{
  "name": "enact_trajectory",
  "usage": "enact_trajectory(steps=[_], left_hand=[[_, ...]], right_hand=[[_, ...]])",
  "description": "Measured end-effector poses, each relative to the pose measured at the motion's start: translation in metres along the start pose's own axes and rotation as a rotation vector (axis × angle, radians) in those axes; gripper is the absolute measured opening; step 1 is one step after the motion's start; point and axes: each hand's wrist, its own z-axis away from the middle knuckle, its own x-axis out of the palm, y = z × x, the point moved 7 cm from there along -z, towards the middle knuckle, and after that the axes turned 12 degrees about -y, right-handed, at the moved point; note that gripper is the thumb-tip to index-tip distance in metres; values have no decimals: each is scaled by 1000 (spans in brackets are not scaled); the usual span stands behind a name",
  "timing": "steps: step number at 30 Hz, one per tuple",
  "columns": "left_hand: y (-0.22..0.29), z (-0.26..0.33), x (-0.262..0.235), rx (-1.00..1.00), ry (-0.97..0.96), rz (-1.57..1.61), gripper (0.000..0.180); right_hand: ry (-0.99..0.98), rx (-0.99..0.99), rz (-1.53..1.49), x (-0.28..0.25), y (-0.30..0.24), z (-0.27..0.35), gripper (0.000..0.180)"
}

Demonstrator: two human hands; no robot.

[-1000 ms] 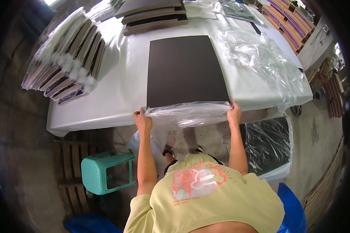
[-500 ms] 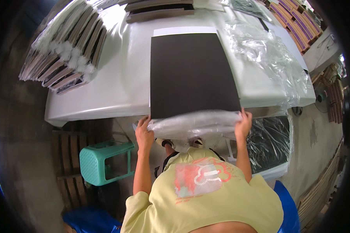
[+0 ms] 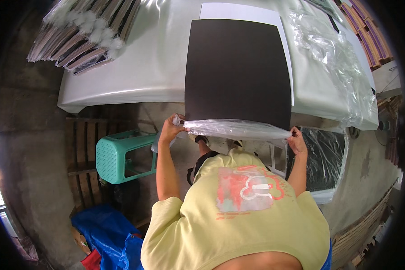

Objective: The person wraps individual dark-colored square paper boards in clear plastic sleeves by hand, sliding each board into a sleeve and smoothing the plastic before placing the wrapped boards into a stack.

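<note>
A large black sheet [image 3: 238,72] lies at the table's front edge, its near end jutting out over that edge toward me. Around this near end bunches a clear plastic sleeve [image 3: 238,129], gathered into a narrow band. My left hand [image 3: 170,128] pinches the sleeve at its left corner, where a loose tuft of film sticks up. At the opposite corner, my right hand [image 3: 297,141] grips the film between thumb and fingers. Beneath the black sheet a white sheet [image 3: 243,12] shows along the far and right sides.
Stacked plastic-wrapped boards [image 3: 83,33] fill the table's left end. Crumpled clear film [image 3: 326,54] lies on the right of the white-covered table [image 3: 135,87]. Below stand a green stool [image 3: 121,157] and a film-wrapped black panel [image 3: 321,157]. A blue tarp [image 3: 105,229] is at lower left.
The black sheet has come toward me, sliding off the white sheet, which now shows more. Both hands still hold the sleeve's corners. The whole view has shifted.
</note>
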Motion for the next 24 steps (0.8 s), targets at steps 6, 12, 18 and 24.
enact_trajectory(steps=[6,12,18,24], left_hand=[[33,-8,-6,58,-75,-10,25],[95,-8,8,84,-180,-270,26],[261,22,-32,528,552,-2,40],[371,8,-85,832,271,287,25]], right_hand=[[71,-80,-12,31,-43,-36,20],[194,-112,169,49,-94,-19,41],[50,-538,273,62,-235,6,44],[387,-1002,189,172,-359,6,26]])
